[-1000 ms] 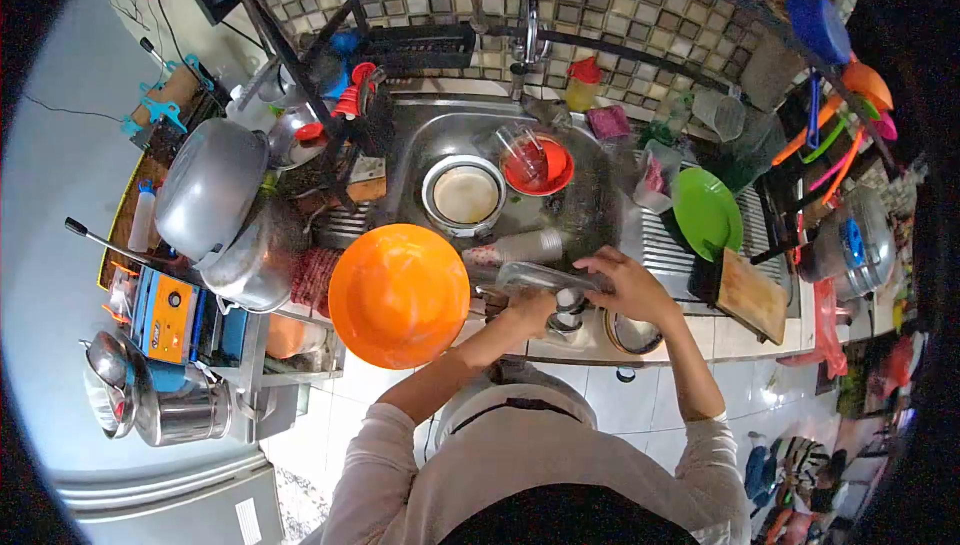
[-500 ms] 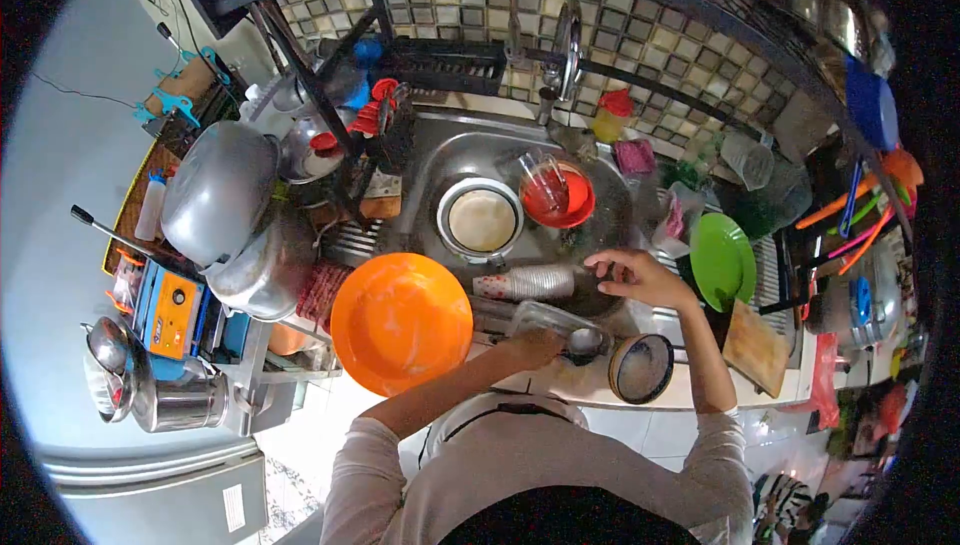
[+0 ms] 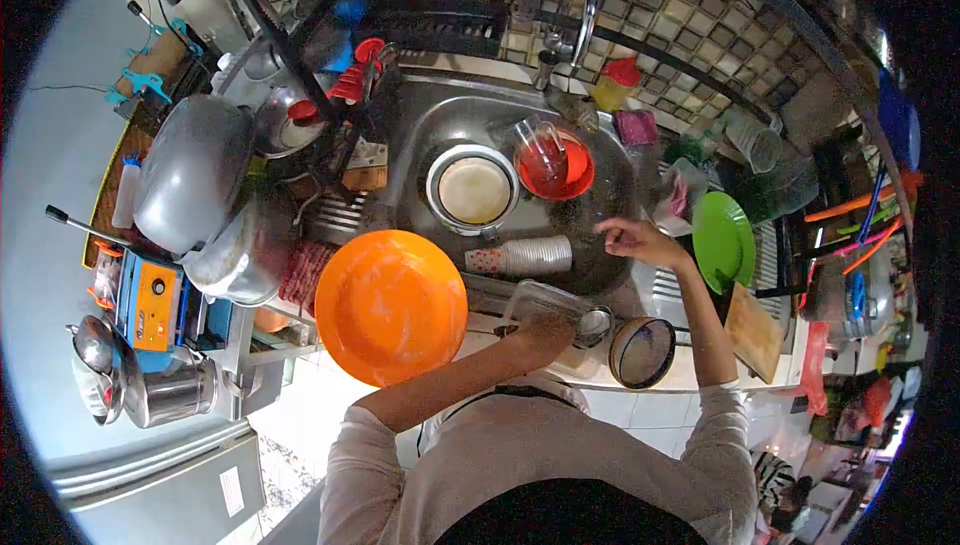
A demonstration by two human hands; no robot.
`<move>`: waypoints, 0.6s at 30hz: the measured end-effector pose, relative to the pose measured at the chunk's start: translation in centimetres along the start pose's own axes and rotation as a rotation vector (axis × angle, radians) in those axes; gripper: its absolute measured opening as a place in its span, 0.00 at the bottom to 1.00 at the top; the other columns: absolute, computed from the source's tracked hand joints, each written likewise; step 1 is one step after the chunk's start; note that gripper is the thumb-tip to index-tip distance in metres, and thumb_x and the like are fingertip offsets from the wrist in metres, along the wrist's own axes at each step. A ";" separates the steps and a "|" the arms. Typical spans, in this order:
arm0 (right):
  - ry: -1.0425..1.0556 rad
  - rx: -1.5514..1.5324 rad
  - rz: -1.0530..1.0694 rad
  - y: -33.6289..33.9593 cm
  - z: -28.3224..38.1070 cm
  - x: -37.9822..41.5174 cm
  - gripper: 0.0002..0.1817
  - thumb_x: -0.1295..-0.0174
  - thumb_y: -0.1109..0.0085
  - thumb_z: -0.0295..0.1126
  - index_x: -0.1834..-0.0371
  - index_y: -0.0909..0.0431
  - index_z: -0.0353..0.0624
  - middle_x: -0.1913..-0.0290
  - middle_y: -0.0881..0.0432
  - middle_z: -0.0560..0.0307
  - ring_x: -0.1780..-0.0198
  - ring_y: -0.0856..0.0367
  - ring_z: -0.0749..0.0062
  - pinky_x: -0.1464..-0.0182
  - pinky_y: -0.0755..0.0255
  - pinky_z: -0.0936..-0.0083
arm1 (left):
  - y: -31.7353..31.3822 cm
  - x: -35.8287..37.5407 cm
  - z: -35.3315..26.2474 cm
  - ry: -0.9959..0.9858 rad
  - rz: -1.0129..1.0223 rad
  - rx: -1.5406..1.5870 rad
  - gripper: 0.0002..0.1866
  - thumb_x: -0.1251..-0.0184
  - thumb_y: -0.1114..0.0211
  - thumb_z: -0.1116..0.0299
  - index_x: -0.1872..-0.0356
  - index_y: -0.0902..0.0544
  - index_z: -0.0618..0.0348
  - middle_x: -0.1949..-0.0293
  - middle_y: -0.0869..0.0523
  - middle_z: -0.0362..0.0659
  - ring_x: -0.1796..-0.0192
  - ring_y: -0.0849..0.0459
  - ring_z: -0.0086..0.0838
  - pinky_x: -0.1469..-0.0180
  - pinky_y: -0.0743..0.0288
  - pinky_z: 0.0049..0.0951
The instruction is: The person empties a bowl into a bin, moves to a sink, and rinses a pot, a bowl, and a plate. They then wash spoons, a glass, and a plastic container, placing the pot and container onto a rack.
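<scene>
My left hand [image 3: 545, 337] is down at the clear plastic container [image 3: 535, 297] on the sink's front edge. Its fingers are mostly hidden, so its grip cannot be made out. Close to its fingertips is a small metal cup [image 3: 594, 325]. Over the right side of the basin, my right hand [image 3: 645, 243] hovers with fingers apart and bent, holding nothing visible. A stack of clear cups [image 3: 525, 257] lies on its side between the hands. To the right of the container, a dark-rimmed bowl [image 3: 642, 353] sits tilted on the edge.
A large orange basin [image 3: 390, 307] sits at the front left. In the sink [image 3: 425, 110] are a round pot [image 3: 473, 192] and a red bowl [image 3: 570, 180] holding a clear mug. A green plate [image 3: 722, 240] and a cutting board [image 3: 752, 330] are at right. Metal pots [image 3: 193, 175] crowd the left.
The camera view has shifted slightly. My right hand has risen a little away from the stacked cups, its fingers more bent. My left hand and the small metal cup have moved slightly right.
</scene>
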State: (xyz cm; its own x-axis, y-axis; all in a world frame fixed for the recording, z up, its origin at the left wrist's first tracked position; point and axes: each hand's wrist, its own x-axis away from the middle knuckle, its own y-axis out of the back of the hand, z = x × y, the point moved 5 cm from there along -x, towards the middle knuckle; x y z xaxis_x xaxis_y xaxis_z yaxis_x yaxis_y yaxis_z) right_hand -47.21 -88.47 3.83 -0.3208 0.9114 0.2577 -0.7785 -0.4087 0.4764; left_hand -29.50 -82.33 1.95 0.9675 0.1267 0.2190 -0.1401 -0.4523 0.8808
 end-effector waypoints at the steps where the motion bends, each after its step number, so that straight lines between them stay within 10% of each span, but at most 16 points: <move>1: -0.042 -0.026 -0.006 0.0 -0.4 0.1 0.19 0.49 0.48 0.34 0.53 0.35 0.48 0.70 0.29 0.61 0.68 0.31 0.81 0.66 0.36 0.84 | -1.1 -0.3 0.4 0.030 -0.024 0.045 0.07 0.56 0.47 0.76 0.75 0.24 0.67 0.75 0.23 0.51 0.70 0.22 0.38 0.68 0.28 0.34; 3: -0.071 -0.109 0.018 -0.2 -1.0 0.1 0.19 0.49 0.47 0.35 0.53 0.35 0.49 0.69 0.29 0.62 0.68 0.32 0.81 0.67 0.36 0.84 | -3.5 -0.2 1.4 0.069 -0.055 0.094 0.06 0.56 0.47 0.77 0.74 0.25 0.67 0.78 0.23 0.50 0.72 0.23 0.37 0.67 0.28 0.33; 5: -0.097 -0.191 0.035 -0.2 -0.9 -0.1 0.19 0.49 0.47 0.36 0.53 0.34 0.49 0.68 0.30 0.63 0.68 0.32 0.82 0.67 0.36 0.85 | -2.2 2.1 0.4 -0.294 -0.770 -0.231 0.06 0.50 0.49 0.72 0.76 0.28 0.65 0.83 0.28 0.46 0.76 0.26 0.35 0.68 0.31 0.32; 6: -0.128 -0.217 0.043 0.0 -0.7 -0.3 0.19 0.49 0.48 0.37 0.52 0.35 0.49 0.68 0.30 0.64 0.68 0.32 0.82 0.67 0.36 0.85 | -1.0 2.0 0.4 -0.292 -0.773 -0.237 0.06 0.50 0.49 0.72 0.76 0.28 0.65 0.83 0.28 0.46 0.76 0.26 0.35 0.68 0.31 0.32; 8: -0.154 -0.241 0.046 0.5 -0.5 -0.7 0.19 0.49 0.48 0.37 0.52 0.35 0.50 0.68 0.30 0.65 0.68 0.32 0.83 0.67 0.37 0.85 | -0.3 -0.2 2.1 0.052 -0.077 0.835 0.15 0.39 0.61 0.60 0.77 0.31 0.57 0.85 0.35 0.39 0.81 0.36 0.26 0.74 0.37 0.29; 18: -0.045 -0.261 0.033 0.7 0.8 -0.5 0.20 0.48 0.50 0.38 0.51 0.36 0.50 0.67 0.31 0.62 0.68 0.32 0.80 0.65 0.35 0.83 | 1.5 1.5 1.4 -0.028 -0.170 0.875 0.20 0.39 0.62 0.57 0.85 0.35 0.58 0.87 0.38 0.35 0.82 0.42 0.24 0.79 0.47 0.30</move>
State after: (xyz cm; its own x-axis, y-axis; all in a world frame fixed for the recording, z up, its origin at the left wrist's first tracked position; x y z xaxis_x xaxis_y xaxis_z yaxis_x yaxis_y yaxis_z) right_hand -47.16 -89.23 4.73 -0.3280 0.8925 0.3095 -0.8828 -0.4063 0.2359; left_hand -27.92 -84.08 2.97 0.9670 0.2371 0.0936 0.2058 -0.9428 0.2622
